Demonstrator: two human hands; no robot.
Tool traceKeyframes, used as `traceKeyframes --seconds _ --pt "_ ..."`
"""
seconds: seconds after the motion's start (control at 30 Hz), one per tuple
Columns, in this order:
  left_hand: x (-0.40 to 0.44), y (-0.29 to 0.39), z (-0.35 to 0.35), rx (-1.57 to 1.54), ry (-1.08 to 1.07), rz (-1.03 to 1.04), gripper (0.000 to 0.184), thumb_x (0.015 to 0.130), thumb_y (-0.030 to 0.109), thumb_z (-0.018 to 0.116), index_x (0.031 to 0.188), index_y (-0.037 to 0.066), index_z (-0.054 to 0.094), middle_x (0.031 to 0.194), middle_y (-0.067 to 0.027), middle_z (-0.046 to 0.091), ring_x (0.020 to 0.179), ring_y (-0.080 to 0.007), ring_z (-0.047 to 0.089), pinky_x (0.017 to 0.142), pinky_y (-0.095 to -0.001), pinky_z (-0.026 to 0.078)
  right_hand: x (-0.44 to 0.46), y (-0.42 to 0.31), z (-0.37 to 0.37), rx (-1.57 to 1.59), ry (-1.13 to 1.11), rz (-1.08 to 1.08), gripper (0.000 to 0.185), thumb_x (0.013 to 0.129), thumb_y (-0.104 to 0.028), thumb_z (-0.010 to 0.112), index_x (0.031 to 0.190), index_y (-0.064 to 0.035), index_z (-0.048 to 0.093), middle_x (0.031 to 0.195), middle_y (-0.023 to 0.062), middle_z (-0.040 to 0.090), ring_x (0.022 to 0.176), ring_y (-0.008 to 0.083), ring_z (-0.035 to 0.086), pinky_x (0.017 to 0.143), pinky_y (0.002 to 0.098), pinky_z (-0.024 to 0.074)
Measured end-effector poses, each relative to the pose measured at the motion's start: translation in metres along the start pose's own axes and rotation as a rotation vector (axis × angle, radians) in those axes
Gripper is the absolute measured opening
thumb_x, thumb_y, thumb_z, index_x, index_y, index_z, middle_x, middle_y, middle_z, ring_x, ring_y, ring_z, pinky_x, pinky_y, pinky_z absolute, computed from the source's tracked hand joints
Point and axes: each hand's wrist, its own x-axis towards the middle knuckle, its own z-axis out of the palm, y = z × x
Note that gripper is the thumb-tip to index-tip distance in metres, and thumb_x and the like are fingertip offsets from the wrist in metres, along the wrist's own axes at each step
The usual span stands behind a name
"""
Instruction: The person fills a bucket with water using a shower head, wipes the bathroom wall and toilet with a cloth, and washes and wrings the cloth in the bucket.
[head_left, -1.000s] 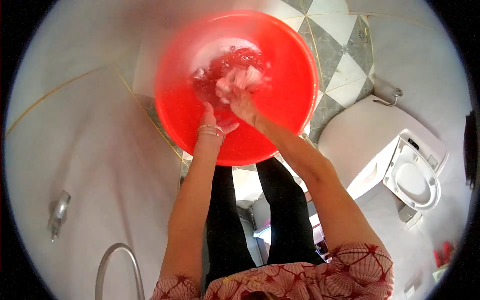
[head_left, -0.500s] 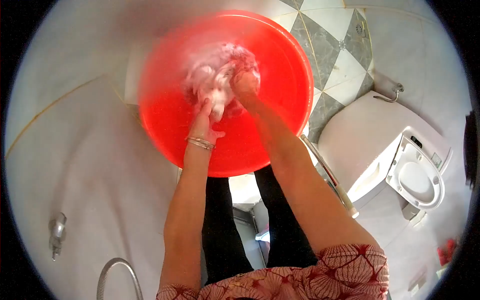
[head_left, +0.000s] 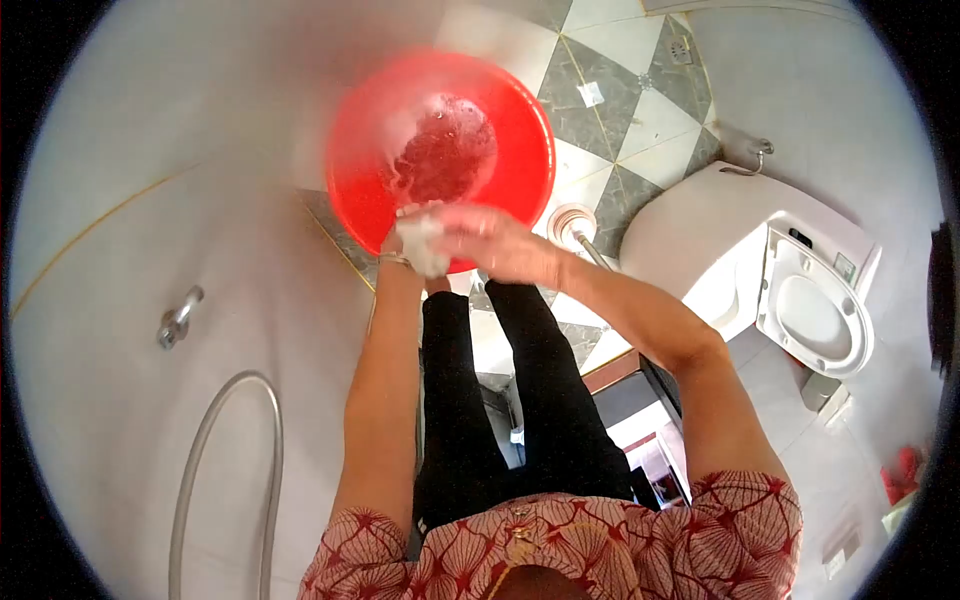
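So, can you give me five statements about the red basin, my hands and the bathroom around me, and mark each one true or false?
1. The red basin has water in it. True.
2. The whitish cloth is at the far rim of the basin. False: the whitish cloth is at the near rim, by the left hand.
3. The right hand is down in the water. False: the right hand is by the near rim, beside the cloth.
4. The toilet is to the right of the basin. True.
5. The curved hose is on the toilet's side of the view. False: the curved hose is on the left.
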Motion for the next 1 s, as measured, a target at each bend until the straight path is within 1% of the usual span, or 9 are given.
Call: traceKeyframes --seconds 0.1,0.23,0.3,0.43,0.5,0.67,0.77,0.83,1.0 --pt "-0.048 0.117 0.126 -0.346 0.238 -0.459 0.023 0.08 0.014 0.039 0.097 0.004 0.05 0.093 -0.008 0.056 0.079 -0.0225 0.056 0.071 -0.0362 0.046 0.007 -0.046 -0.025 0.782 0.179 -0.022 0.019 0.084 -0.013 0.044 0.095 0.0011 0.05 0.095 0.0088 0.055 0.086 0.0163 0.054 0.08 0.0295 0.0434" --pt "-0.121 0.192 0.226 -0.245 0.204 -0.255 0.034 0.083 0.02 0.037 0.11 0.002 0.044 0.11 -0.0133 0.048 0.099 -0.0268 0.049 0.081 -0.0434 0.041 0.004 -0.041 -0.052 0.405 0.261 -0.051 0.025 0.083 -0.02 0.047 0.097 0.0008 0.05 0.094 0.0096 0.055 0.084 0.0165 0.054 0.076 0.0285 0.0433" --pt "-0.138 0.217 0.251 -0.331 0.12 -0.225 0.036 0.083 0.015 0.036 0.116 0.001 0.039 0.111 -0.0122 0.049 0.098 -0.0261 0.051 0.079 -0.039 0.044 -0.003 -0.031 -0.048 -0.58 0.27 -0.1 0.036 0.081 -0.034 0.049 0.095 -0.0012 0.054 0.092 0.0127 0.057 0.088 0.0201 0.054 0.075 0.0302 0.0434" --pt "-0.196 0.249 0.329 -0.419 0.009 -0.209 0.039 0.084 0.019 0.035 0.119 0.003 0.035 0.12 -0.0126 0.041 0.108 -0.0266 0.042 0.087 -0.043 0.036 -0.066 -0.054 -0.015 0.068 0.464 0.127 0.048 0.079 -0.046 0.047 0.105 -0.0056 0.051 0.111 0.0088 0.049 0.107 0.0206 0.042 0.089 0.0321 0.0338" --pt "-0.235 0.264 0.355 -0.327 0.005 -0.198 0.04 0.085 0.02 0.033 0.12 0.002 0.034 0.121 -0.015 0.039 0.109 -0.0285 0.041 0.086 -0.0452 0.036 -0.102 -0.093 0.017 0.954 0.224 0.208 0.045 0.082 -0.041 0.044 0.111 -0.0071 0.046 0.117 0.0093 0.044 0.107 0.0207 0.042 0.09 0.0352 0.0343" --pt "-0.225 0.245 0.335 -0.653 -0.179 -0.336 0.041 0.085 0.02 0.031 0.121 0.0 0.031 0.124 -0.0195 0.034 0.112 -0.0347 0.036 0.086 -0.0487 0.034 -0.081 -0.119 -0.002 1.066 0.316 -0.029 0.04 0.083 -0.027 0.042 0.118 -0.0071 0.039 0.101 0.0084 0.054 0.092 0.0226 0.052 0.084 0.0406 0.0392" --pt "-0.245 0.243 0.349 -0.704 -0.102 -0.481 0.043 0.085 0.02 0.032 0.122 -0.002 0.029 0.124 -0.0213 0.033 0.111 -0.0376 0.035 0.088 -0.0488 0.033 -0.108 -0.156 -0.004 0.712 0.252 -0.102 0.037 0.078 -0.022 0.05 0.11 -0.0042 0.047 0.091 0.0076 0.058 0.082 0.0202 0.055 0.077 0.033 0.0432" --pt "-0.246 0.234 0.342 -0.663 -0.074 -0.47 0.04 0.085 0.024 0.033 0.121 0.005 0.034 0.124 -0.0141 0.036 0.113 -0.0343 0.034 0.091 -0.0488 0.029 -0.123 -0.178 0.002 -0.032 0.31 -0.207 0.03 0.075 -0.018 0.054 0.101 -0.0045 0.054 0.09 0.0072 0.058 0.08 0.0174 0.055 0.073 0.0276 0.0435" --pt "-0.199 0.21 0.299 -0.665 -0.117 -0.322 0.044 0.083 0.039 0.04 0.112 0.007 0.043 0.115 -0.0102 0.046 0.102 -0.026 0.046 0.085 -0.0424 0.038 -0.176 -0.181 0.071 -0.666 0.122 -0.373 0.015 0.074 -0.015 0.052 0.084 -0.0063 0.06 0.088 0.0039 0.058 0.09 0.0204 0.052 0.082 0.0316 0.0384"
